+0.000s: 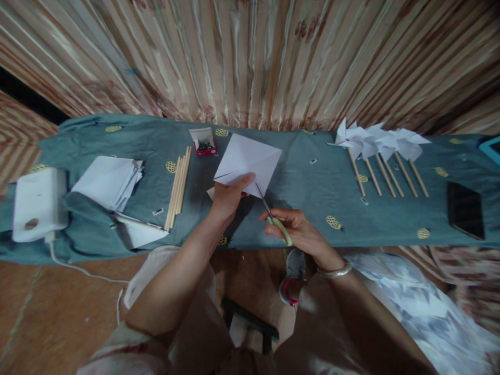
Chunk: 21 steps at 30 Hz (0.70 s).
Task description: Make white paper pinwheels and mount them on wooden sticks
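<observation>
A square sheet of white paper [250, 152] is pinched in my left hand [231, 195], thumb on top and the other fingers mostly hidden beneath. One cut or slit shows near its left corner. My right hand [299, 229] grips a pair of scissors [280, 229] with light green handles. Their blades reach the paper's lower edge near my left thumb; how far apart they are I cannot tell. Part of another pale piece of paper [210, 194] peeks out under my left hand. Past the sheet's left corner stands a small red box [205, 147] of dark pins or tacks.
Several wooden sticks [178, 187] lie left of my hands, beside a stack of white paper [107, 182]. A white corded device [39, 203] sits at the far left. Several paper pinwheels [378, 139] on sticks and a dark phone [464, 210] rest on the right of the cloth-covered table [304, 182].
</observation>
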Tool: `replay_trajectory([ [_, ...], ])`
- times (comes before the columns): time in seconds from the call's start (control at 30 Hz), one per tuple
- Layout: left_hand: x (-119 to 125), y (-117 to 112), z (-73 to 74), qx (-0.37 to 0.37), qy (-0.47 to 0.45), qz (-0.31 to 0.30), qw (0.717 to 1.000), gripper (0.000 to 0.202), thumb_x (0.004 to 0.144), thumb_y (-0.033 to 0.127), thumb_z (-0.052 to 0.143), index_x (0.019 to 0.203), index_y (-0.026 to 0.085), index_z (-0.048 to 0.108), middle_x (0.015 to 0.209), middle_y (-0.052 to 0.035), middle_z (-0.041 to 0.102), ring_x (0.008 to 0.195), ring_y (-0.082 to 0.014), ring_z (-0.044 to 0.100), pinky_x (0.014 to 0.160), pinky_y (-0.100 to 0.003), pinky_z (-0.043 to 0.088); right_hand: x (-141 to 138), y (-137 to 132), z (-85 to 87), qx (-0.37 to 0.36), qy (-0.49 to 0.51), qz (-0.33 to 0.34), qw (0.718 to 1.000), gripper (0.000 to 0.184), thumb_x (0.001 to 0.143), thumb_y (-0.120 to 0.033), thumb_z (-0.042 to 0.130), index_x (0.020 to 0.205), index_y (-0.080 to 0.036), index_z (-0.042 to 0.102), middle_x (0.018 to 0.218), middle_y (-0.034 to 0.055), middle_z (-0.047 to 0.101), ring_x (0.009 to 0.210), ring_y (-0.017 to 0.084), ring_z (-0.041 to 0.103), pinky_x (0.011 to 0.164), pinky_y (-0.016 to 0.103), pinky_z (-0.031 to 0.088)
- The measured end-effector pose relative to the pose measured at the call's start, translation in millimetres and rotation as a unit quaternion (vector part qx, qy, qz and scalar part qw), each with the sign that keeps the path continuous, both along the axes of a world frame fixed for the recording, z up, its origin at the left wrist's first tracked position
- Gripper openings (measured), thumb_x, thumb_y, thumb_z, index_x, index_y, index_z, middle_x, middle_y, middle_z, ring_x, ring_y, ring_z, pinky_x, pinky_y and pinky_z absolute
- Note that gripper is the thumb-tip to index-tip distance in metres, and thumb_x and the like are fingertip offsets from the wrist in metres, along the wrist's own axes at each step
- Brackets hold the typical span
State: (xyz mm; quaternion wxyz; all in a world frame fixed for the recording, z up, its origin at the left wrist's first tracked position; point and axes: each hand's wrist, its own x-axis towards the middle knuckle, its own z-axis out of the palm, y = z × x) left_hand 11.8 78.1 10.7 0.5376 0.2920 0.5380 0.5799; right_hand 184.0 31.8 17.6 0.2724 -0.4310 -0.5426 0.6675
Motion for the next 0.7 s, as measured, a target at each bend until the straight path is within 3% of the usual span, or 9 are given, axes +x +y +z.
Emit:
replay_trajectory([
  [0.23,0.5,0.1,1.2,0.005,-0.012,0.007,1.000,0.033,0.057,0.035,0.082,0.084,0.019,0.069,0.086,-0.0030,0.073,0.074,-0.0194,0.066,0.054,-0.026,0.047,0.0,-0.4,0.8,-0.003,-0.007,-0.001,1.000,0.045,0.064,-0.056,0.082,0.087,-0.019,0.069,0.059,-0.0069,0.045,0.053,0.007,0.036,0.049,0.022,0.030],
  [0.57,-0.4,0.1,1.1,-0.005,-0.014,-0.002,1.000,0.031,0.059,0.036,0.081,0.085,0.023,0.071,0.091,-0.0029,0.074,0.082,-0.0222,0.068,0.057,-0.028,0.049,0.1,0.0,-0.6,-0.018,0.000,-0.006,1.000,0.043,0.063,-0.052,0.084,0.086,-0.019,0.070,0.057,-0.0077,0.044,0.052,0.007,0.035,0.049,0.023,0.030],
  [0.7,-0.2,1.0,0.2,0.001,-0.019,0.004,1.000,0.031,0.058,0.034,0.082,0.084,0.022,0.071,0.088,-0.0026,0.074,0.076,-0.0197,0.066,0.054,-0.027,0.048,0.2,-0.1,-3.2,-0.033,-0.002,-0.013,0.999,0.045,0.060,-0.052,0.085,0.087,-0.019,0.070,0.059,-0.0071,0.047,0.053,0.007,0.039,0.050,0.022,0.032],
])
